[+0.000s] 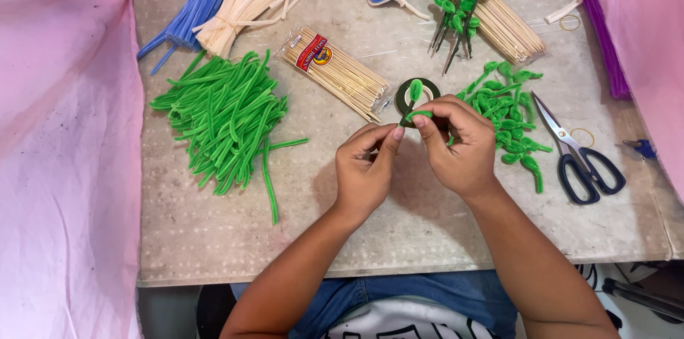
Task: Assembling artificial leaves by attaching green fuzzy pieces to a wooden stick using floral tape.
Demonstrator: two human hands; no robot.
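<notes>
Where both hands meet above the table (214,239), left hand (365,168) and right hand (459,143) pinch a green looped stem (416,91) over the tape roll (407,93); nearby lies a clear skewer packet (335,72) bearing a red-yellow label.

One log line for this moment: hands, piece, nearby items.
left hand: pinching green leaf piece | right hand: pinching same piece | tape roll: behind | scissors: right

Left hand (365,168): fingers curled, thumb tip pinched toward the right. Right hand (459,141): fingers bent, thumb and forefinger pinched. Both forearms bare, converging from below, hands nearly touching.
</notes>
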